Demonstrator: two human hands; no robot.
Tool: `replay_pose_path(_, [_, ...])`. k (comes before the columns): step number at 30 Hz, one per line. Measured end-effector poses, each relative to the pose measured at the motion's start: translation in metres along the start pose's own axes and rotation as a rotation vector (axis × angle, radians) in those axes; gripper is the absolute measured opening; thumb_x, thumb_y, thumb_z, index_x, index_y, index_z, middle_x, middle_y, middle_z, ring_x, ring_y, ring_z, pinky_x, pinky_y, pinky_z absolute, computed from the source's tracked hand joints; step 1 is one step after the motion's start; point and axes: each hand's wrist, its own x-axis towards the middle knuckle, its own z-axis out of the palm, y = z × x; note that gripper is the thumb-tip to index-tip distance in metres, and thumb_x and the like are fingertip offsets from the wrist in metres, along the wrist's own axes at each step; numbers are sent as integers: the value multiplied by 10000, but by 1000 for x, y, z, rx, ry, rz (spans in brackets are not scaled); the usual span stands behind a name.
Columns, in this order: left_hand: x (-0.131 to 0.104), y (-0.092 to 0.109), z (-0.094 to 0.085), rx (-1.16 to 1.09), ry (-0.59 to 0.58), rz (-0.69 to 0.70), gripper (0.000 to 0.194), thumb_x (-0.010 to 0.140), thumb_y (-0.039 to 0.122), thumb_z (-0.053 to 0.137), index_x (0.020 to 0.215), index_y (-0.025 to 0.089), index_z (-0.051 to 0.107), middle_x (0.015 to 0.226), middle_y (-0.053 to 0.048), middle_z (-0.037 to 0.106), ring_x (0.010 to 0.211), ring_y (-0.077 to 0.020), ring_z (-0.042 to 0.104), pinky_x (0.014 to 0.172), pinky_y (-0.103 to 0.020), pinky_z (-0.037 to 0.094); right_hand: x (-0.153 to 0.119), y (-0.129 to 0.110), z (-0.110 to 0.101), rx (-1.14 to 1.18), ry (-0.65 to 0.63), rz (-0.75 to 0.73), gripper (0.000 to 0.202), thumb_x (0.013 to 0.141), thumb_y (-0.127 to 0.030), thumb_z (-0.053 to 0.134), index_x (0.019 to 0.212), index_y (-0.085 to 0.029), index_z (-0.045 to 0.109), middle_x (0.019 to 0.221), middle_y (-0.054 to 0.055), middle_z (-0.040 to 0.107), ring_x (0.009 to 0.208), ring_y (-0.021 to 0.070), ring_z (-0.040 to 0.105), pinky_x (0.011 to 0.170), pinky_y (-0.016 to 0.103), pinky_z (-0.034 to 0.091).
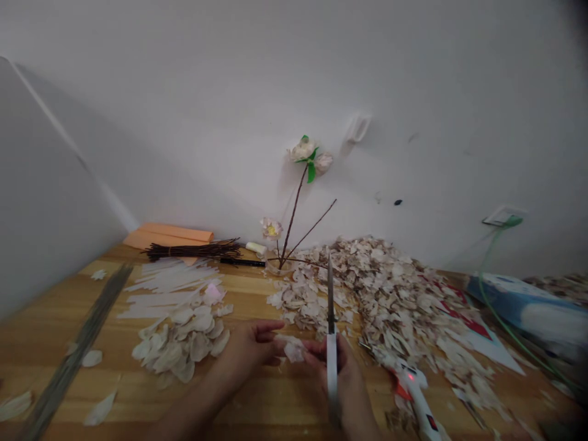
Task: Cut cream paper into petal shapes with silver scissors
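Between the fingertips of both hands is a pale, whitish petal (294, 350), thin and crinkled. My left hand (255, 346) pinches it from the left with its fingers closed. From the right, my right hand (342, 373) touches the petal with its fingertips and also holds scissors (331, 343), seen edge-on with the white handle low and the blades pointing up and away. Left of my left hand lies a heap of rounded pale petals (186, 343). Beyond my right hand spreads a much larger pile of dried petals (386, 282).
A glue gun (416, 389) with a glowing red light lies at right. Behind stand brown stems with white flowers (303, 150) and green leaves. Dark twigs (190, 249), glue sticks (156, 304), a black marker (242, 262), orange paper (169, 234) and grey wires (78, 349) lie leftward. A green cable (487, 300) hangs at right.
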Motion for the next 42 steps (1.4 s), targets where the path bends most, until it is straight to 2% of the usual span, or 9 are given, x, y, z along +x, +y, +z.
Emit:
replay_pose_path(3, [0, -1, 0, 28, -17, 19, 478, 492, 222, 761, 954, 141, 665, 691, -37, 707, 658, -189, 645, 592, -282, 482, 0, 1, -1, 32, -30, 50, 343, 510, -265, 767, 705, -224, 487, 696, 54, 735, 627, 237, 691, 587, 336, 567])
replay_pose_path(10, [-2, 3, 4, 47, -41, 67, 508, 473, 132, 706, 976, 109, 639, 672, -24, 660, 593, -148, 584, 570, -258, 429, -5, 0, 4, 59, 26, -3, 332, 521, -312, 776, 679, -222, 498, 625, 19, 714, 536, 200, 665, 503, 289, 544])
replay_pose_path(15, [-4, -2, 10, 32, -25, 125, 441, 473, 142, 686, 907, 123, 612, 652, -5, 627, 529, -124, 547, 530, -248, 409, -6, 3, 6, 33, 21, 39, 359, 510, -324, 778, 740, -207, 529, 643, 34, 718, 571, 198, 669, 535, 282, 543])
replay_pose_path(18, [-5, -3, 10, -19, -72, 49, 427, 462, 160, 701, 876, 130, 607, 644, -10, 645, 556, -141, 568, 548, -262, 424, -5, 7, 4, 35, 19, 62, 353, 526, -313, 761, 773, -205, 533, 656, 31, 718, 585, 185, 665, 555, 271, 539])
replay_pose_path(22, [-6, -1, 5, -65, -111, -82, 445, 426, 147, 728, 861, 150, 632, 732, -39, 695, 667, -183, 618, 593, -287, 462, -2, 11, 1, 15, 44, 39, 348, 506, -295, 774, 743, -212, 533, 633, 17, 707, 560, 189, 652, 544, 284, 531])
replay_pose_path(30, [-6, 6, 0, -81, -181, -113, 466, 443, 133, 710, 902, 160, 634, 768, -44, 706, 710, -200, 640, 613, -303, 481, -2, 7, 3, 2, 84, 43, 312, 469, -281, 776, 684, -208, 562, 590, -1, 695, 534, 185, 646, 532, 279, 527])
replay_pose_path(36, [-16, 5, 16, -55, -111, 46, 549, 480, 195, 707, 1002, 151, 542, 899, -81, 636, 708, -200, 610, 528, -281, 472, -6, 12, 6, 36, 134, 51, 320, 484, -274, 771, 715, -209, 559, 612, -27, 686, 561, 159, 641, 560, 251, 530])
replay_pose_path(38, [-20, 1, 23, -73, -83, 78, 490, 496, 229, 711, 953, 159, 547, 913, -84, 633, 718, -197, 609, 523, -267, 468, -8, 14, 7, 67, 152, 33, 323, 507, -278, 760, 745, -213, 551, 624, -37, 686, 566, 151, 642, 563, 246, 535])
replay_pose_path(42, [-21, -4, 29, -89, -25, 89, 278, 519, 298, 713, 726, 150, 600, 724, -47, 645, 675, -182, 605, 535, -251, 465, -11, 16, 7, 52, 126, -26, 275, 590, -258, 732, 783, -215, 540, 682, -23, 697, 617, 160, 658, 586, 263, 545])
